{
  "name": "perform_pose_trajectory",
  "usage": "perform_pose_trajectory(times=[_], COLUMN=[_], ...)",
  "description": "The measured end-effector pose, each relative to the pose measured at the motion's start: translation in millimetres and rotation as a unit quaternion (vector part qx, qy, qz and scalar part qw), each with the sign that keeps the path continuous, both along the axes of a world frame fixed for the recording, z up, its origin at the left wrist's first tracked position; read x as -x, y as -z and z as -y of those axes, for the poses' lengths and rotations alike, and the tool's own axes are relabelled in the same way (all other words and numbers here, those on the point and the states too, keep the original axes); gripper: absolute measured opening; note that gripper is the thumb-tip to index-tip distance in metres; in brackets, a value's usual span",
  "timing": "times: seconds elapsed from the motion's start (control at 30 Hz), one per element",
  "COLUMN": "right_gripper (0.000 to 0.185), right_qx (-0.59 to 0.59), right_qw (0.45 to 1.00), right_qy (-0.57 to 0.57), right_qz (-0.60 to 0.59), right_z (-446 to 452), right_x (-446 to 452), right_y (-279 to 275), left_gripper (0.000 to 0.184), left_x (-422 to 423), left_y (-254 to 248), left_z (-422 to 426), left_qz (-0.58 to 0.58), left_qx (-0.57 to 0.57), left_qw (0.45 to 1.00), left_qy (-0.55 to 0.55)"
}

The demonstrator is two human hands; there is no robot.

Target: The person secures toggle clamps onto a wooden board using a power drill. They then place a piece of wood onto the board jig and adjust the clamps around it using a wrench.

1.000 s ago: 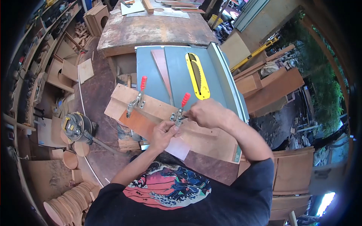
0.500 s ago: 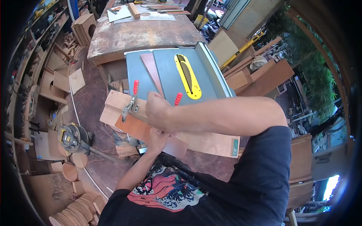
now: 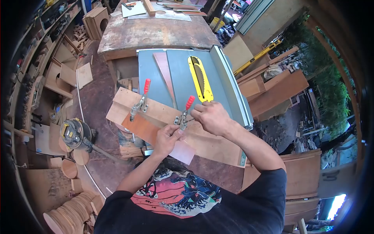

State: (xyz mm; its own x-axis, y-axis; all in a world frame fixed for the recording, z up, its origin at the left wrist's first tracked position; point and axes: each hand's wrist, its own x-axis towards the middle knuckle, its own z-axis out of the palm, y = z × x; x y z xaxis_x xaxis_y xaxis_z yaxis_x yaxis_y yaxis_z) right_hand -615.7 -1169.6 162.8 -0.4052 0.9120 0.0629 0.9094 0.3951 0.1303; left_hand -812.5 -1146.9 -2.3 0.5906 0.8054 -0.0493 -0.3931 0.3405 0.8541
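Observation:
A wooden jig board [image 3: 218, 150] lies across the front of the table saw, carrying two toggle clamps with red handles. The left toggle clamp [image 3: 139, 104] stands over a reddish-brown wood piece [image 3: 141, 129], its handle upright. At the right toggle clamp [image 3: 188, 106], my left hand [image 3: 166, 139] pinches the lower spindle end between thumb and fingers. My right hand [image 3: 212, 119] is closed just right of that clamp, around a thin tool that reaches toward the spindle; its kind is mostly hidden by my fingers.
The table saw [image 3: 152, 74] has its blade [image 3: 199, 78] showing through a yellow insert just beyond my right hand. A tapered wood strip [image 3: 165, 74] lies on the saw top. Behind stands a worn workbench [image 3: 156, 33]. A shop vacuum [image 3: 76, 134] sits on the floor at left.
My right hand has swung to the right, away from across the jig, uncovering the right clamp. My left hand has come up to the spindle. The view has shifted slightly.

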Motion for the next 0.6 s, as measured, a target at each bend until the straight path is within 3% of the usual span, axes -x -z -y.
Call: perform_pose_trajectory(times=[0.17,0.27,0.37,0.47,0.53,0.6], right_gripper=[0.018,0.012,0.005,0.024,0.026,0.027], right_qx=[0.032,-0.03,-0.037,-0.081,-0.083,-0.097], right_qw=[0.995,0.969,0.856,0.641,0.597,0.563], right_qy=[0.074,0.193,0.316,0.363,0.374,0.377], right_qz=[-0.056,-0.15,-0.407,-0.671,-0.705,-0.729], right_z=[16,44,68,62,64,55], right_x=[17,31,51,81,90,87], right_y=[-4,32,87,120,169,174], left_gripper=[0.024,0.025,0.026,0.027,0.027,0.028], left_x=[2,-1,-1,-6,-4,-2], left_y=[-13,-11,-15,-9,-8,-18], left_z=[1,3,4,3,6,-3], left_qz=[-0.032,-0.002,-0.026,-0.012,-0.013,-0.036], left_qx=[-0.014,0.007,-0.007,0.023,0.033,-0.003], left_qw=[0.999,1.0,1.0,1.0,0.999,0.999], left_qy=[0.001,-0.004,-0.01,-0.007,0.01,0.022])
